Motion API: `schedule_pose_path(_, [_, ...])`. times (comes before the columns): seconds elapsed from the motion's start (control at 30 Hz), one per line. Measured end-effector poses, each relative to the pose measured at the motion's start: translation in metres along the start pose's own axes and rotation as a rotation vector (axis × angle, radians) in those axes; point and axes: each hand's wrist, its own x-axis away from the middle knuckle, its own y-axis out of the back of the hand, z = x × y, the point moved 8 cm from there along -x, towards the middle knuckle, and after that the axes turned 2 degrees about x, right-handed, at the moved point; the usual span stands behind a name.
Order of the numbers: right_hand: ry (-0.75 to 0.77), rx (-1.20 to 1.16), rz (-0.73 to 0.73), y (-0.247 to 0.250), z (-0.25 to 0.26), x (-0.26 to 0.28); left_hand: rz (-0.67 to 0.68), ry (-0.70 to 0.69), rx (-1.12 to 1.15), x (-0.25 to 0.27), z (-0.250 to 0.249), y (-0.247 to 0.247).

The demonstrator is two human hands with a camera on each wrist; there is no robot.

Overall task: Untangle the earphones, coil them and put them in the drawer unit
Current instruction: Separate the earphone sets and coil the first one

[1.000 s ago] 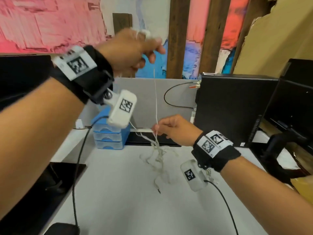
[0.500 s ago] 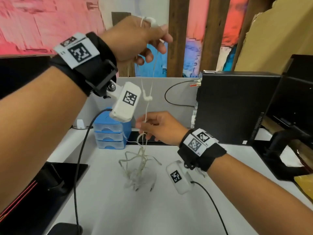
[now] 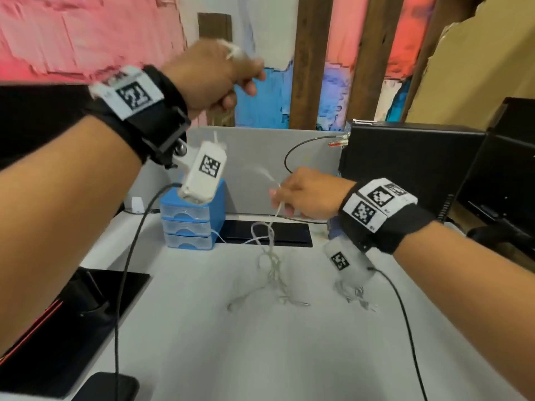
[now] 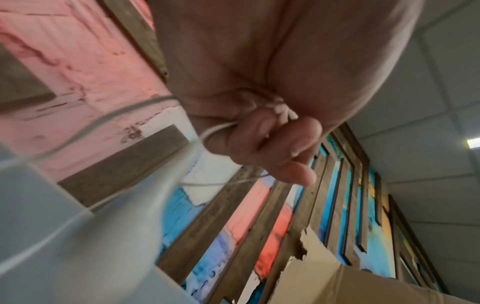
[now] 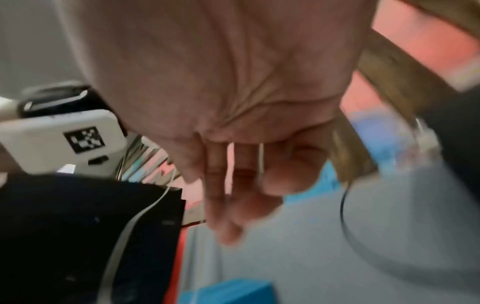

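The white earphones (image 3: 272,264) hang as a tangled bunch from my right hand (image 3: 304,195) down to the white table (image 3: 289,357), their loose ends lying on it. My right hand pinches the cable just above the bunch. My left hand (image 3: 223,73) is raised higher at the left and grips the upper end of the cable, with white bits poking out above its knuckles. In the left wrist view the fingers (image 4: 262,139) curl round the cable (image 4: 215,129). The blue drawer unit (image 3: 191,218), with three clear drawers shut, stands behind, at the grey partition.
A black computer tower (image 3: 405,175) stands at the back right, with a monitor (image 3: 509,169) beside it. A flat black pad (image 3: 269,233) lies by the partition (image 3: 260,157). A black tray (image 3: 72,328) takes up the left edge. Thin black camera leads trail from both wrists.
My right hand has shifted to the right along the cable, and the tangle has followed it across the table. The earbud that dangled between the hands is out of sight.
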Motion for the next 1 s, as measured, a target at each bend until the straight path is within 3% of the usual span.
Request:
schedule_pose_path(0.03, [0.025,0.029,-0.083,0.016,0.005,-0.004,0.026,0.038,0.019,0.0,0.011,-0.006])
schedule_pose_path(0.1, [0.055,-0.186,-0.343,0.056,0.014,-0.005,0.063,0.106,0.05,0.001,0.029,-0.016])
schedule_pose_path(0.13, [0.069,-0.265,-0.396,0.066,0.015,-0.006,0.073,0.126,0.067,0.002,0.035,-0.02])
schedule_pose_path(0.23, [0.069,-0.155,-0.214,0.055,0.027,-0.01,0.082,0.154,0.114,0.009,0.045,-0.029])
schedule_pose_path(0.33, [0.069,-0.382,-0.57,0.104,0.028,0.0,0.087,0.176,0.148,0.013,0.053,-0.033])
schedule_pose_path(0.37, [0.062,-0.474,-0.615,0.112,0.025,0.001,0.081,0.182,0.16,0.015,0.057,-0.034])
schedule_pose_path(0.4, [0.037,-0.503,-0.558,0.108,0.025,0.0,0.065,0.184,0.174,0.016,0.06,-0.034])
schedule_pose_path(0.47, [-0.046,-0.421,-0.289,0.075,0.029,-0.004,0.014,0.185,0.217,0.019,0.065,-0.035])
schedule_pose_path(0.5, [-0.06,-0.412,-0.252,0.069,0.03,-0.004,-0.008,0.185,0.233,0.019,0.067,-0.035])
schedule_pose_path(0.57, [-0.094,-0.637,-0.363,0.084,0.029,0.003,-0.028,0.195,0.251,0.02,0.07,-0.037])
schedule_pose_path(0.63, [-0.032,-0.825,-0.452,0.099,0.028,0.008,-0.031,0.21,0.26,0.022,0.072,-0.039])
schedule_pose_path(0.73, [0.014,-0.648,-0.364,0.086,0.033,0.009,-0.03,0.224,0.276,0.024,0.072,-0.043])
schedule_pose_path(0.87, [0.213,-0.645,-0.626,0.118,0.045,0.022,0.005,0.212,0.342,0.026,0.063,-0.049])
schedule_pose_path(1.0, [0.211,-0.515,-0.492,0.114,0.057,0.021,0.079,0.051,0.353,0.027,0.044,-0.06])
